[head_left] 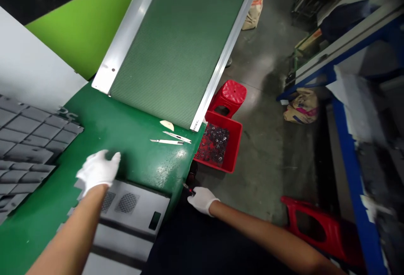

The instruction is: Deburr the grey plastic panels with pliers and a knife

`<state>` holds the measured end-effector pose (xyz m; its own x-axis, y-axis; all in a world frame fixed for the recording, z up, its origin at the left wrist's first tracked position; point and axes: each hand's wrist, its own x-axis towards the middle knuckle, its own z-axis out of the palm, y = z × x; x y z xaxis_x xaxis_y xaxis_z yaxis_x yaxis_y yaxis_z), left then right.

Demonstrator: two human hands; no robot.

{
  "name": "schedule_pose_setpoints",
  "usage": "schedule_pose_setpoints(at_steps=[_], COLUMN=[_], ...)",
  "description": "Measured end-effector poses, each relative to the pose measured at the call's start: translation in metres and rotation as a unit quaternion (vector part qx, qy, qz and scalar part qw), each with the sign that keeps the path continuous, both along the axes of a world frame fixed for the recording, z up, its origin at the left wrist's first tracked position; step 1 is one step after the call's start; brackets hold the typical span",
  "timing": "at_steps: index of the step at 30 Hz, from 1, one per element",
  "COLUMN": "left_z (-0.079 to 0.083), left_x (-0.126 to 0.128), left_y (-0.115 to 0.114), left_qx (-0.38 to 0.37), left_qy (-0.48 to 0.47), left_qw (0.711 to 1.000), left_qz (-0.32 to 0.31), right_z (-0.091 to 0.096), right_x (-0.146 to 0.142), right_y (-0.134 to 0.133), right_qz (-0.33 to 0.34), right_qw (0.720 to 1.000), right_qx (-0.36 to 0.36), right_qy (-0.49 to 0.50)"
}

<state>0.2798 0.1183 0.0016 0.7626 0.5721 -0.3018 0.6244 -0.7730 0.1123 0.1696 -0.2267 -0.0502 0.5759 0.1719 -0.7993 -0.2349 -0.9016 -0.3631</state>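
Note:
My left hand in a white glove hangs palm down over the green table, fingers apart and holding nothing. Nearest to it are a grey sheet with cut panel shapes and a grey panel with mesh patches. My right hand, also gloved, sits at the table's edge, pinching a small red-and-black hand tool. Two craft knives lie on the table beyond, next to a cream pointed scrap.
A green ribbed conveyor belt with metal side rails meets the table. Beyond the edge stand a red crate of scraps and a red stool. Another red stool lies tipped on the concrete floor, beside a blue metal rack.

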Motion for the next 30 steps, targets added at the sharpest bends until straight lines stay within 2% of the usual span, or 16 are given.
schedule_pose_setpoints(at_steps=[2,5,8,11,15,19,24,27,30], left_z=[-0.006,-0.018,-0.026,-0.032,-0.032,-0.027,-0.025,-0.03,-0.036], left_x=[-0.006,-0.014,-0.016,-0.014,-0.009,-0.01,-0.017,-0.018,-0.019], left_y=[0.041,0.068,0.07,0.062,0.05,0.054,0.07,0.077,0.081], left_qx=[0.003,-0.029,-0.048,-0.068,-0.095,-0.202,-0.311,-0.352,-0.394], left_qy=[0.122,0.217,0.222,0.196,0.154,0.119,0.051,0.027,0.008], left_qw=[0.992,0.974,0.968,0.967,0.965,0.959,0.947,0.935,0.919], left_qz=[-0.015,-0.068,-0.104,-0.151,-0.192,-0.161,-0.067,-0.023,-0.004], right_z=[0.006,0.013,0.017,0.024,0.032,0.029,0.014,0.006,0.002], right_x=[-0.003,-0.006,-0.006,0.002,0.029,0.065,0.093,0.097,0.096], right_y=[0.0,-0.001,0.001,0.011,0.051,0.116,0.19,0.215,0.225], right_qz=[-0.009,-0.031,-0.051,-0.039,0.028,0.1,0.18,0.198,0.209], right_qw=[1.0,0.999,0.998,0.997,0.995,0.989,0.978,0.977,0.976], right_qx=[0.006,0.016,0.039,0.063,0.086,0.099,0.101,0.077,0.066], right_qy=[0.001,0.003,0.014,0.005,-0.035,-0.038,-0.029,-0.03,-0.022])
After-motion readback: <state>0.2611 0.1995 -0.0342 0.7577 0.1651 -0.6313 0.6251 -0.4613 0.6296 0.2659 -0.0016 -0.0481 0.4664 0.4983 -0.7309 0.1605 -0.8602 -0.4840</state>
